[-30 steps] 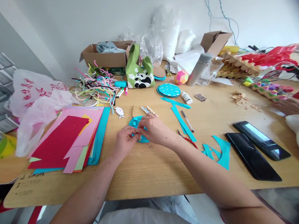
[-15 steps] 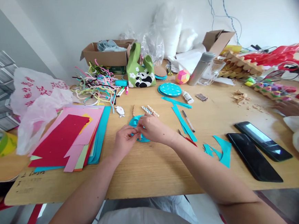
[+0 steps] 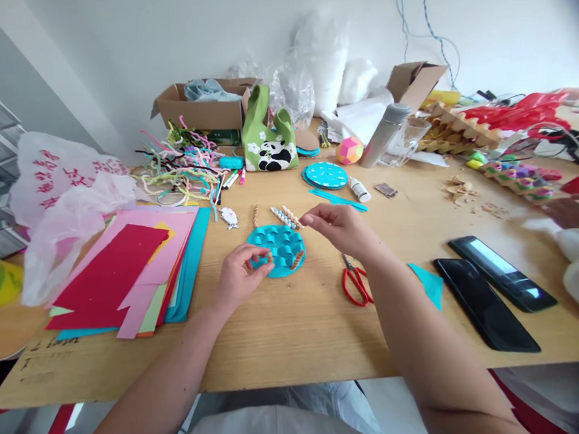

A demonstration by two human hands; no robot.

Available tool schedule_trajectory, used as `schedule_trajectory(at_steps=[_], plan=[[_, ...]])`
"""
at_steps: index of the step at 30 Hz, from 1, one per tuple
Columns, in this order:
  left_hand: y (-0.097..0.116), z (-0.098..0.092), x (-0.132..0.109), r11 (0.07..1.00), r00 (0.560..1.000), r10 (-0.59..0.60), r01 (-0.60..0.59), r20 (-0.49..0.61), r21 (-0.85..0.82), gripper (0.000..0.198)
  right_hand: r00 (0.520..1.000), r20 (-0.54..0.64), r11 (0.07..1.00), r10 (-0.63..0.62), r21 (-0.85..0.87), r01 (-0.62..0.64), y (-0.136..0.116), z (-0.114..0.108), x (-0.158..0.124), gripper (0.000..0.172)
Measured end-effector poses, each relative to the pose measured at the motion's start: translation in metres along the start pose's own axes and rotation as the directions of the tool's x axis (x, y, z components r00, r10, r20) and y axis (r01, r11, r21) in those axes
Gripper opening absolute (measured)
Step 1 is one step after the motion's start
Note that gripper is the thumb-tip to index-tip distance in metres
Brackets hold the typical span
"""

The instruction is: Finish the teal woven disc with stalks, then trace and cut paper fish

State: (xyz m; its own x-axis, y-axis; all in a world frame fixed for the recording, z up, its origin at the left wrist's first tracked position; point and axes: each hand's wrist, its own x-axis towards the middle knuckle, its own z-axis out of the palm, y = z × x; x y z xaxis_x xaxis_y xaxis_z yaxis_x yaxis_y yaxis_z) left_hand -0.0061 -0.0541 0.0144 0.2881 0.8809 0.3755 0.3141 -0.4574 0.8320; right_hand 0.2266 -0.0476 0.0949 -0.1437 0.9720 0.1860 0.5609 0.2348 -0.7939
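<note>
A round teal paper disc (image 3: 280,246) with woven strips lies on the wooden table (image 3: 288,331) in front of me. My left hand (image 3: 238,274) pinches the disc's left edge, where a short twisted tan strand sits. My right hand (image 3: 338,226) hovers to the right above the disc, its fingertips pinched together on something I cannot make out, close to a short row of beads (image 3: 284,215). Another tan strand (image 3: 297,260) lies on the disc's right side.
Red-handled scissors (image 3: 355,284) lie right of the disc. A stack of coloured paper (image 3: 133,269) is at the left, two black phones (image 3: 495,288) at the right. Pipe cleaners (image 3: 180,165), a green panda bag (image 3: 270,145), boxes and plastic bags fill the back. Another person's hand (image 3: 577,211) rests far right.
My right hand has left the disc and moved up and to the right, uncovering the disc and the scissors. My left hand stays on the disc's left edge.
</note>
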Motion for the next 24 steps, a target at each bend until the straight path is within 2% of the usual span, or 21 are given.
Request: schedule_trajectory(at_steps=[4,7,12,14,16,18,21,24], plan=[[-0.003,0.002,-0.001,1.0,1.0,-0.017,0.017,0.017,-0.016,0.027,0.984,0.177,0.988,0.008,0.152,-0.035,0.019,-0.005,-0.008,0.038],[-0.005,0.004,-0.002,1.0,0.999,-0.019,0.02,0.032,-0.012,0.028,0.957,0.288,0.987,-0.022,0.157,-0.024,0.024,-0.004,-0.011,0.039],[-0.003,0.005,-0.001,0.999,0.999,-0.028,0.028,0.027,-0.017,0.027,0.939,0.342,0.99,-0.03,0.141,-0.019,0.026,0.003,-0.012,0.041],[-0.001,0.004,-0.001,0.999,0.999,-0.034,0.035,0.03,-0.028,0.029,0.948,0.316,0.979,-0.042,0.202,-0.024,0.028,0.004,-0.011,0.041],[0.0,0.002,-0.002,0.997,0.998,-0.049,0.051,0.035,-0.054,0.03,0.971,0.239,0.969,-0.02,0.244,-0.04,0.032,0.003,-0.01,0.042],[0.0,0.001,-0.003,0.992,0.996,-0.078,0.082,0.039,-0.1,0.035,0.991,0.129,0.968,0.038,0.243,-0.069,0.038,0.002,-0.008,0.044],[-0.002,-0.001,-0.004,0.982,0.993,-0.114,0.117,0.025,-0.147,0.044,0.99,0.005,0.968,0.139,0.21,-0.137,0.048,0.0,-0.005,0.042],[-0.003,-0.002,-0.003,0.982,0.99,-0.142,0.138,-0.02,-0.13,0.051,0.982,0.005,0.968,0.187,0.167,-0.185,0.058,-0.001,0.001,0.037]])
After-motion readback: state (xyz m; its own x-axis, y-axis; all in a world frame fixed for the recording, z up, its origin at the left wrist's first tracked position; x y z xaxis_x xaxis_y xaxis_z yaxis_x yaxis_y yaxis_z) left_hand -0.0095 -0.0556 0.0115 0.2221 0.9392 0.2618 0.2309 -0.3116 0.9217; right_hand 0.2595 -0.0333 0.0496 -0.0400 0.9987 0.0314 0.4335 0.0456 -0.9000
